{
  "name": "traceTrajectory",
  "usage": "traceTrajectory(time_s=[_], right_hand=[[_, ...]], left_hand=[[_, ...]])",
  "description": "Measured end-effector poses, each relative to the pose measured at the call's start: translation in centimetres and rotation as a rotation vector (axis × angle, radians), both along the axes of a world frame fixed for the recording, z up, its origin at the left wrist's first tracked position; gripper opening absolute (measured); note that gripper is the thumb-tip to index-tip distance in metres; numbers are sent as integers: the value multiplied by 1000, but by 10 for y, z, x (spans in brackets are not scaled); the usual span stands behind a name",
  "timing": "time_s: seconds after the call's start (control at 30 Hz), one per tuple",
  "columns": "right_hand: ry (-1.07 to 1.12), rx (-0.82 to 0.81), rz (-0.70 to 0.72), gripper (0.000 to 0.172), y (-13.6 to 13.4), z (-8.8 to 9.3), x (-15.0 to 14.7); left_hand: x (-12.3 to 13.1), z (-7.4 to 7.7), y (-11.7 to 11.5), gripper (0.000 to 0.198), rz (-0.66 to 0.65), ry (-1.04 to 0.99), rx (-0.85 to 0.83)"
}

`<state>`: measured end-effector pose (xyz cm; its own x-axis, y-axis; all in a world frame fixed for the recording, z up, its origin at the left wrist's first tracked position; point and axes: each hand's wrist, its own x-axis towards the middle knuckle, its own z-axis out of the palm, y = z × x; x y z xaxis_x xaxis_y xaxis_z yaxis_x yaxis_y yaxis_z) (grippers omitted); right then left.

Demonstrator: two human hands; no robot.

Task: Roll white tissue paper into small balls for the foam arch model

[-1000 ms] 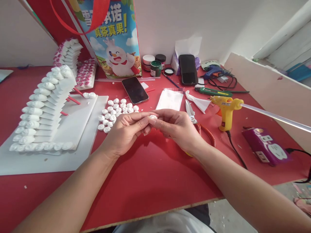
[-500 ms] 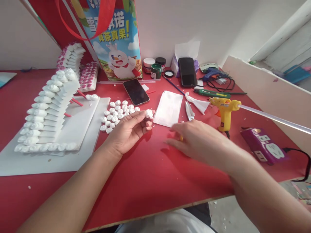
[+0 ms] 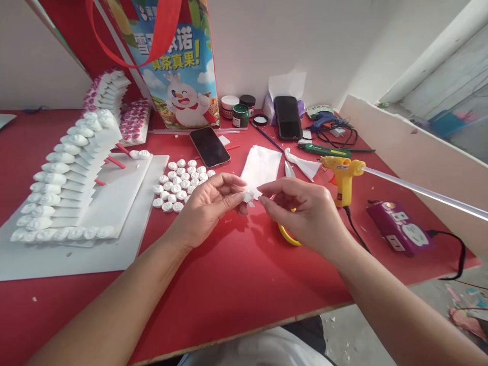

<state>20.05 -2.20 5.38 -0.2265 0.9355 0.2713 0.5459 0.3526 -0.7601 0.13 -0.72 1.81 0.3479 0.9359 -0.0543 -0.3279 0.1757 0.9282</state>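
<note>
My left hand (image 3: 213, 208) pinches a small crumpled white paper flower (image 3: 249, 195) between thumb and fingers. On the flower's right edge, the fingertips of my right hand (image 3: 305, 206) are closed. Scissors with yellow handles (image 3: 288, 235) lie partly hidden under my right hand. Just beyond the flower is a stack of white tissue sheets (image 3: 263, 165). Many small white rosettes (image 3: 176, 188) sit in rows to the left of my left hand.
A stepped white piece edged with white rosettes (image 3: 72, 175) stands on white boards at left. A yellow glue gun (image 3: 343, 178) and a purple power strip (image 3: 400, 229) are at right. Phones (image 3: 209, 146), paint jars (image 3: 240, 116) and a printed bag (image 3: 183, 76) stand behind.
My right hand has moved left and up from over the scissors to the flower. The scissors' yellow handles now show below it. The flower is lower and further right with my left hand.
</note>
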Motion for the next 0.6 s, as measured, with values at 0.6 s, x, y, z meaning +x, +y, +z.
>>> traceTrajectory(time_s=[0.6], right_hand=[[36, -321, -63, 21, 1, -2, -7]], left_hand=[[2, -2, 1, 11, -66, -131, -156]])
